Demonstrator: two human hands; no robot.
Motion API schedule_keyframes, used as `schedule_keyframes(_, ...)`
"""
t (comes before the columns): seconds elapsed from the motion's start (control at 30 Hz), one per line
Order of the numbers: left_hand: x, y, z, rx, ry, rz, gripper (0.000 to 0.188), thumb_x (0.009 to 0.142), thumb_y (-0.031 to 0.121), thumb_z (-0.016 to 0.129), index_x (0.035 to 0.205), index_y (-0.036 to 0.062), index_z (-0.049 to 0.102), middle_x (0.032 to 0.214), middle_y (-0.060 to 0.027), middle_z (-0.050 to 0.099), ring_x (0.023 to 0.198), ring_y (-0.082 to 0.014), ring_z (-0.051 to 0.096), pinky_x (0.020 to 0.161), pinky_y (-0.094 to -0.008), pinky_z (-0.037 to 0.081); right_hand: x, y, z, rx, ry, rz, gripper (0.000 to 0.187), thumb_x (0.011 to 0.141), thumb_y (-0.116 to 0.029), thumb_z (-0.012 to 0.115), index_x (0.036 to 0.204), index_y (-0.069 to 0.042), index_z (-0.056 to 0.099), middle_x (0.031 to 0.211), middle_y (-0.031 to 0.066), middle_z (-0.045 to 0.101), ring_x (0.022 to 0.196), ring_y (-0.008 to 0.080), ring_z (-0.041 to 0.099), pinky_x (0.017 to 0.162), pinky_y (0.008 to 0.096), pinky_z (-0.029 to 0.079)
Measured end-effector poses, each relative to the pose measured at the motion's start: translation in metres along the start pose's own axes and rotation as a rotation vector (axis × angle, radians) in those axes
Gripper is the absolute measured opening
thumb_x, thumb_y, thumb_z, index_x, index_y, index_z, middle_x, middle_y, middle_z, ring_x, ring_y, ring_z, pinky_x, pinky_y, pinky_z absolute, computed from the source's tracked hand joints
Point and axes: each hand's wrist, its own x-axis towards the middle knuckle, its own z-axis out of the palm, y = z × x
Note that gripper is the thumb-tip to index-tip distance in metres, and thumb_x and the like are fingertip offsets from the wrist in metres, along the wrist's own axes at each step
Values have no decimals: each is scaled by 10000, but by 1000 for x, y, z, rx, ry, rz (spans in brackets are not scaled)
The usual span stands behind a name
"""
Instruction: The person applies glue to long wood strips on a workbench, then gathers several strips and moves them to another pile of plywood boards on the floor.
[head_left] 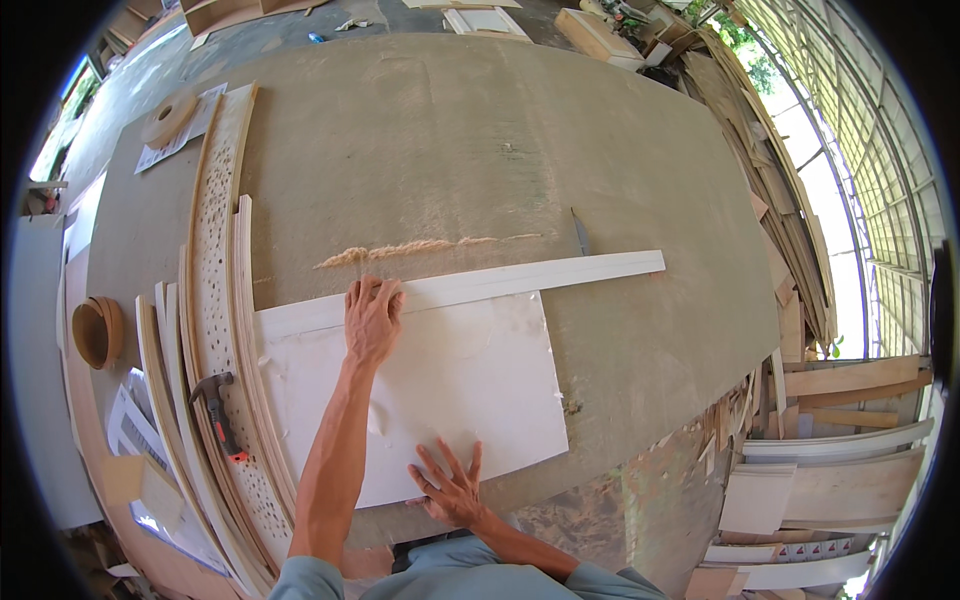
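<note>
A white board (480, 390) lies flat in front of me, with small chips along its edges. Along its far edge runs a long white strip (560, 272), which reaches past the board's right side. My left hand (374, 325) is closed over the strip, its fingers bent round the far edge. Near the board's close edge, my right hand (455, 490) rests palm down with fingers spread. Just beyond the strip, a knife-like blade (581, 232) lies on the table, and a ridge of sawdust (400, 250) trails to its left.
The board lies on a large grey-brown worktop (640, 180). At left are a perforated plank (215, 230), several thin wood strips (175, 370), a hammer (220, 417) and rolls of edging tape (97, 332) (170, 118). Stacked boards (770, 190) and offcuts (850, 385) line the right.
</note>
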Motion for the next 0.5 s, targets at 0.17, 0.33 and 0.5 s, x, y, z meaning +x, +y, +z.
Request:
schedule_keyframes(0.17, 5, -2, 1, 6, 19, 20, 232, 971, 223, 629, 1163, 99, 668, 1102, -97, 572, 1108, -307, 518, 992, -444, 400, 3, -1, 2, 36, 19, 6, 681, 740, -429, 788, 1358, -204, 607, 1594, 37, 398, 1509, 336, 270, 1099, 808, 4)
schedule_keyframes(0.33, 9, -4, 3, 1, 39, 34, 190, 956, 201, 642, 1125, 115, 653, 1102, -81, 559, 1079, -309, 510, 981, -444, 400, 7, 0, 1, 50, 18, -6, 664, 751, -405, 783, 1359, -203, 607, 1598, 39, 392, 1514, 336, 258, 1091, 819, -9)
schedule_keyframes(0.5, 14, -5, 3, 4, 25, 31, 189, 953, 210, 647, 1121, 123, 656, 1095, -77, 559, 1072, -304, 509, 980, -442, 398, 11, 1, 4, 41, 44, -23, 662, 738, -390, 789, 1347, -196, 618, 1603, 41, 383, 1517, 336, 251, 1086, 824, -13)
